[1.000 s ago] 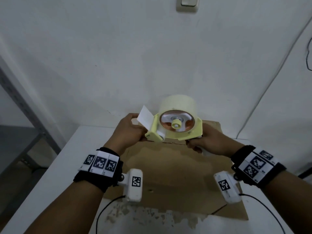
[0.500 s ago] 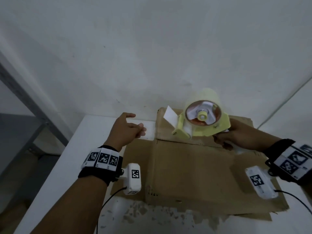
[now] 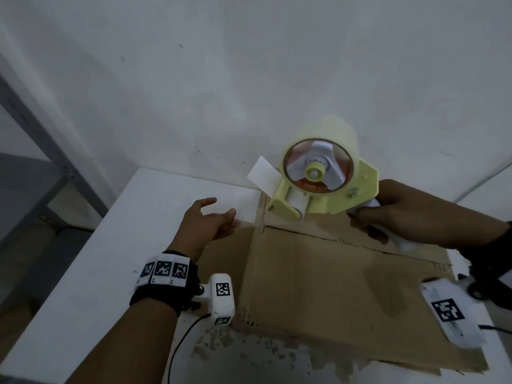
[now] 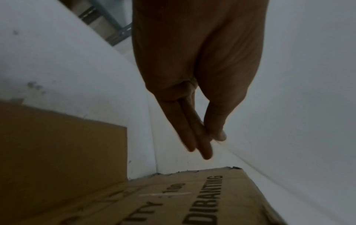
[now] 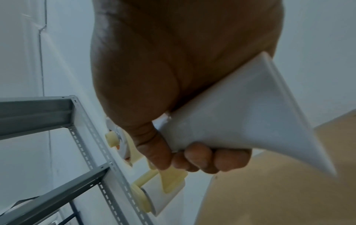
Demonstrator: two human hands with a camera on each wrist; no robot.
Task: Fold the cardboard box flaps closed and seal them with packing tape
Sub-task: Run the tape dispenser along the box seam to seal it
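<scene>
Fingers (image 5: pixel 200 161) of the right hand (image 3: pixel 410 214) curl round the white handle (image 5: pixel 240 115) of the tape gun (image 3: pixel 327 189); left hand (image 3: pixel 205 225) hangs loose, fingers straight, holding nothing, just left of the box.

Cardboard box (image 3: pixel 332 286) sits flat on the white table (image 3: pixel 97 259), flaps down, seam running across the far part. Likely light, stiff on the panels, soft at the seam, so press a flap beside it.

Tape gun hovers over the far left corner, probably light and rigid; handle is the hold. Roll (image 3: pixel 321 151) film looks thin, sticky.
</scene>
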